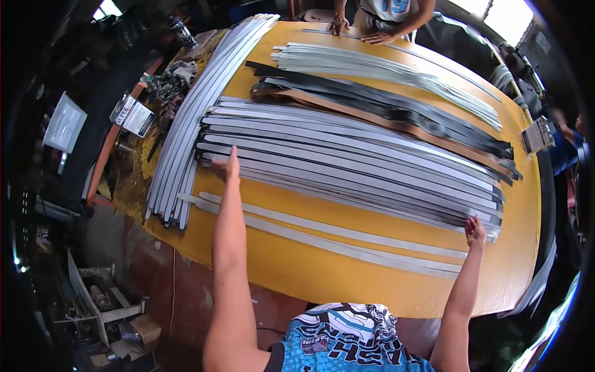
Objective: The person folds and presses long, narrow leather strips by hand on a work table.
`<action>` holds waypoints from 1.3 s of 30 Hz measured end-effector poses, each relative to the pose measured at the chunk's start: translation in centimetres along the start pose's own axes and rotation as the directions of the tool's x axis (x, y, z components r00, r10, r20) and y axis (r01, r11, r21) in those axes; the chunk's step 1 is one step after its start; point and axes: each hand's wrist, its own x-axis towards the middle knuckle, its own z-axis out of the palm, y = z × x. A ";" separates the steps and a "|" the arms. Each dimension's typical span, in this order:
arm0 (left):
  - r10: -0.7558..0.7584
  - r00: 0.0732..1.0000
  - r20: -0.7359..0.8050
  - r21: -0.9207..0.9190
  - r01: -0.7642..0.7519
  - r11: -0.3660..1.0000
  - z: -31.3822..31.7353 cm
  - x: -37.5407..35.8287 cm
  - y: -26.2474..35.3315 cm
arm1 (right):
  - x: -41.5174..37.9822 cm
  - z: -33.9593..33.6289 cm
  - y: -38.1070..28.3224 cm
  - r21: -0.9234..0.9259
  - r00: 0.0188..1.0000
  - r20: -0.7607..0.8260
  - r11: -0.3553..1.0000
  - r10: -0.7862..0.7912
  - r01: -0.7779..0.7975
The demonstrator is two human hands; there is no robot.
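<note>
Wide bundle of flat grey-white strips with black edges (347, 158) is lying across the middle of the yellow table (297, 263), long axis running left-right and slanting nearer the body at its right end. Left hand (228, 167) is sitting by the left end, fingers spread, holding nothing visible. Right hand (476, 230) is reaching the near right corner, fingers partly curling; can't tell if the grip is pinching a strip. So each hand is nearest its own end, bundle spanning between and beyond them.

Loose pale flat strips (347, 233) are lying on the near side, roughly parallel. Dull black strips (347, 87) and a leathery-looking brown strip (372, 118) are curling and overlapping on the far side. Long whitish stack (198, 105) is running crosswise at left, smooth-looking, straight-edged.
</note>
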 end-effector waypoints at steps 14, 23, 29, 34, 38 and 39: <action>-0.124 0.983 0.139 -0.051 0.133 0.990 0.0 0.0 1.4 | -0.9 1.6 -1.1 -0.222 0.989 -0.073 0.969 -0.130 0.111; -0.078 0.980 0.181 0.135 0.054 0.989 0.4 2.8 0.1 | 1.9 0.6 0.6 -0.537 0.856 -0.050 0.737 -0.514 0.411; 0.237 0.941 0.242 0.223 -0.291 0.930 -0.5 10.3 -3.1 | -5.0 2.7 -0.5 -0.876 0.677 0.115 0.248 -0.727 0.414; 0.151 0.928 0.341 0.223 -0.236 0.946 -2.0 14.5 -3.8 | -7.8 2.5 -0.4 -0.922 0.661 0.163 0.126 -0.732 0.367; 0.133 0.935 0.328 0.137 -0.186 0.973 -2.7 14.8 -2.9 | -7.8 2.3 -0.8 -0.924 0.695 0.183 0.121 -0.696 0.364; 0.072 0.947 0.312 0.141 -0.121 0.983 -2.9 14.6 -2.8 | -7.9 2.3 -1.1 -0.932 0.715 0.169 0.126 -0.678 0.340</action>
